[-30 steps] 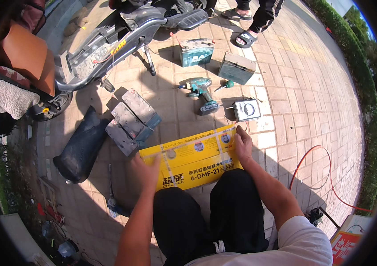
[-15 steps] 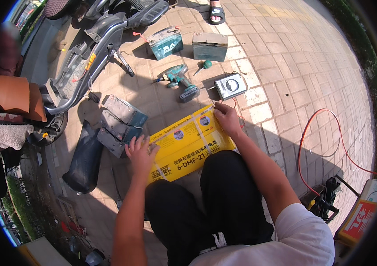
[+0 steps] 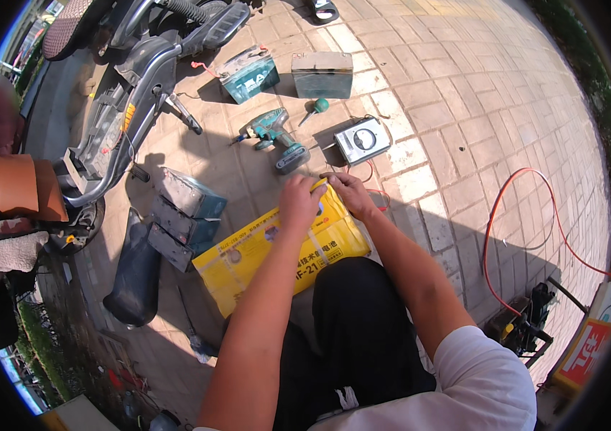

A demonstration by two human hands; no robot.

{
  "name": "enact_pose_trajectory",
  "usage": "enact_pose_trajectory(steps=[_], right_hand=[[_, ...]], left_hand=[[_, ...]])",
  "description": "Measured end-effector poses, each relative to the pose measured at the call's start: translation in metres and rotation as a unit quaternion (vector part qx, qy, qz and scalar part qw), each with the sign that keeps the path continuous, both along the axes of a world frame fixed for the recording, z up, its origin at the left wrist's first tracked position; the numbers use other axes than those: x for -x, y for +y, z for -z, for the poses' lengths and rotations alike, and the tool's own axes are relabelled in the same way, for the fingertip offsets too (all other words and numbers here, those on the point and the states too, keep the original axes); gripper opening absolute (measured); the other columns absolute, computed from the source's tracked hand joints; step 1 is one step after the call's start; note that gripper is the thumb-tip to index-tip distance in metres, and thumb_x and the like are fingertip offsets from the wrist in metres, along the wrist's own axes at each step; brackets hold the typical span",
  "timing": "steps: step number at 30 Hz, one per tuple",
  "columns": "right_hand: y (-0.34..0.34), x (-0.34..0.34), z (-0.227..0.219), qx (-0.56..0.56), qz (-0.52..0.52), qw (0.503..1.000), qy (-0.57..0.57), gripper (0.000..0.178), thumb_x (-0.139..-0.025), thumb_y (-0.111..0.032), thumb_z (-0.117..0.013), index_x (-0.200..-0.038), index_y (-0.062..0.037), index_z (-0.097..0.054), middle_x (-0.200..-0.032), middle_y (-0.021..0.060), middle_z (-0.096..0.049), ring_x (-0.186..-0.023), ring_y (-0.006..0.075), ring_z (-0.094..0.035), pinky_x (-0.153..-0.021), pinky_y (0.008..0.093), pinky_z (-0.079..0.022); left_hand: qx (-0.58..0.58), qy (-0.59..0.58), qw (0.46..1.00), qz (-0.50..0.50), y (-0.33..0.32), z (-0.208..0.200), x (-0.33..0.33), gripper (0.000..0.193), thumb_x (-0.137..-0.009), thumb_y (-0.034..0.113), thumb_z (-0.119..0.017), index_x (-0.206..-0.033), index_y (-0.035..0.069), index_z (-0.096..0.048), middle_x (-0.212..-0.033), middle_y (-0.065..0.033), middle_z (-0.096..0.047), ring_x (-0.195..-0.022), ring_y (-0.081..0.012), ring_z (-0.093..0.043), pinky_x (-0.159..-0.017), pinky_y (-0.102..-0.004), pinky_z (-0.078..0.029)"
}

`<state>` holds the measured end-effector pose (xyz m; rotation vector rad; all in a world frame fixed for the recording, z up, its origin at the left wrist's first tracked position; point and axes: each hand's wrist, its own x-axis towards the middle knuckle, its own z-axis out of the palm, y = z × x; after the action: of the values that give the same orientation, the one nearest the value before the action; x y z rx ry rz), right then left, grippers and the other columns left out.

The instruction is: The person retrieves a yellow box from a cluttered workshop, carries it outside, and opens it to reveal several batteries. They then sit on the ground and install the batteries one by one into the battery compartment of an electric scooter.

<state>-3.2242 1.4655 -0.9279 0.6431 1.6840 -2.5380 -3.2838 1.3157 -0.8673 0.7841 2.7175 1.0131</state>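
While both forearms stretch forward over the knees, the left hand (image 3: 299, 203) and right hand (image 3: 348, 192) meet at the far corner of the yellow cardboard box (image 3: 276, 253), fingers pinching its top edge. It lies closed on the brick paving (image 3: 463, 108), its contents hidden, beside grey batteries (image 3: 183, 215).

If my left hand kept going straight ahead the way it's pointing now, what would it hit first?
Your left hand rests on the far end of the yellow box, pointing away from you. Straight on, it would probably meet the teal cordless drill lying on the paving first, though depth is hard to judge here.
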Motion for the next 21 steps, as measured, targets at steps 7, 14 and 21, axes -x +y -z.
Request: enact_pose_trajectory(steps=[7,14,21], right_hand=[[-0.004,0.015,0.019,0.019,0.003,0.999,0.028,0.024,-0.099,-0.025,-0.060,-0.097,-0.0018,-0.067,-0.084,-0.0007,-0.065,-0.073,0.0057,-0.057,-0.065,0.0227,-0.048],[0.002,0.041,0.024,0.116,-0.058,0.992,-0.012,0.026,-0.101,-0.028,-0.054,-0.087,-0.0073,-0.060,-0.076,-0.0029,-0.058,-0.067,0.0067,-0.054,-0.064,0.0242,-0.048],[0.009,0.020,0.035,0.234,-0.079,0.969,-0.024,0.029,-0.099,-0.028,-0.059,-0.109,-0.0018,-0.066,-0.098,0.0031,-0.068,-0.083,0.0102,-0.062,-0.075,0.0250,-0.050]], left_hand=[[0.046,0.093,0.994,-0.025,0.007,0.000,0.000,0.021,-0.089,0.028,-0.063,-0.083,0.009,-0.056,-0.088,-0.0068,-0.059,-0.090,-0.0309,-0.057,-0.075,-0.0442,-0.044],[0.066,0.064,0.995,-0.045,0.014,0.002,0.005,0.022,-0.091,0.029,-0.061,-0.084,0.009,-0.055,-0.088,-0.0064,-0.059,-0.090,-0.0312,-0.058,-0.074,-0.0450,-0.043],[0.122,0.001,0.982,-0.145,0.021,-0.005,0.008,0.024,-0.094,0.031,-0.056,-0.088,0.008,-0.058,-0.094,-0.0104,-0.064,-0.091,-0.0340,-0.061,-0.076,-0.0463,-0.046]])
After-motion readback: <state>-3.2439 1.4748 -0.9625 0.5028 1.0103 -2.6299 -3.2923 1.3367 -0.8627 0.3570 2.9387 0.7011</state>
